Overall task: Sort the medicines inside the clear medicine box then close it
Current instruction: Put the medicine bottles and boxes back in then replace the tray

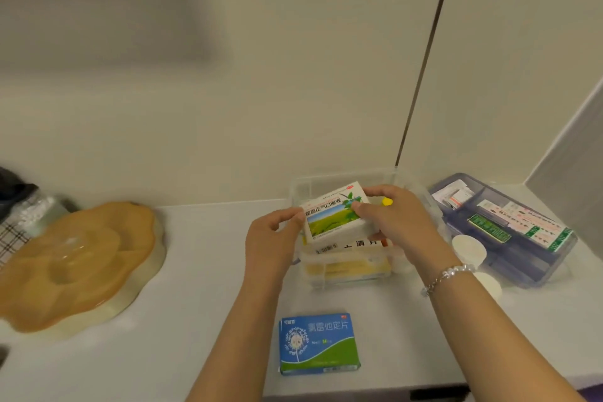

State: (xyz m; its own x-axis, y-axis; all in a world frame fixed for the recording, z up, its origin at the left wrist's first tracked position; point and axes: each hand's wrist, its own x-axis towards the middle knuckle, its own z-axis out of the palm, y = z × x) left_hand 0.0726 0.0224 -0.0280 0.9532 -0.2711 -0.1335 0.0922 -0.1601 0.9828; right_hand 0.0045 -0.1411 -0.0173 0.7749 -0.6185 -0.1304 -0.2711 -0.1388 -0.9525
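The clear medicine box (342, 178) stands open on the white counter, against the wall. Inside it lie a white carton with orange and black print (355, 244) and yellowish packs (346, 269) lower down. Over the box I hold a white carton with a green field picture (329, 212). My left hand (274, 238) grips its left edge and my right hand (391, 219) grips its right end. A yellow clasp (387, 201) shows just past my right fingers. A blue and green medicine carton (318, 343) lies flat on the counter, in front of the box and between my forearms.
A purple-tinted tray (522, 271) with sachets and plasters sits right of the box. Two white round lids (469, 246) lie beside it. An amber lobed dish (75, 264) is at the left, with checked cloth (13, 232) behind. The counter's front edge runs near the bottom.
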